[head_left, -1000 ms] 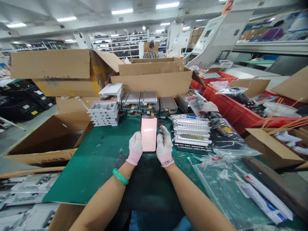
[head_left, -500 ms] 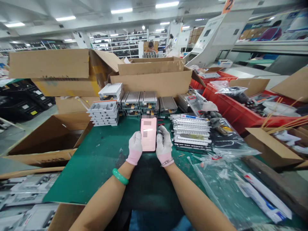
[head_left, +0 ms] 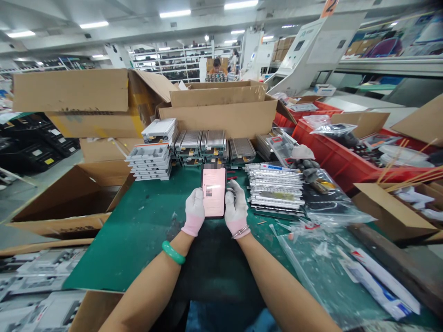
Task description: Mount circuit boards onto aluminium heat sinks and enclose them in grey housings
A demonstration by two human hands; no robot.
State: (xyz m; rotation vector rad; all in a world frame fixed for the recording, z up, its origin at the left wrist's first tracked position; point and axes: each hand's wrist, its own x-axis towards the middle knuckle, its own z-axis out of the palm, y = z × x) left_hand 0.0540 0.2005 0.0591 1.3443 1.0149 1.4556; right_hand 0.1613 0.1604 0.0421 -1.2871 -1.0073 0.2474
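A smartphone (head_left: 214, 192) with a lit pinkish screen is held upright in front of me, above the green work surface. My left hand (head_left: 195, 210), in a white glove with a pink cuff, grips its left edge, thumb along the side. On the phone's other edge, my right hand (head_left: 236, 207) in a matching glove is closed round it, fingers curled; part of the grip is hidden behind the phone. Beyond the phone stand stacks of finned metal heat sinks (head_left: 213, 140). To the right of my right hand lies a pile of silvery metal strips (head_left: 276, 189).
White-grey moulded parts (head_left: 148, 161) are stacked at left on the green table (head_left: 114, 244). Cardboard boxes (head_left: 218, 113) line the back. Red bins (head_left: 321, 157) stand at right. A clear plastic bag (head_left: 311, 272) and tubes (head_left: 377, 286) lie on the right side. Other people are in the distance.
The content on the phone's screen has shifted. Both hands keep their places on the phone. In the background a standing person has moved slightly left.
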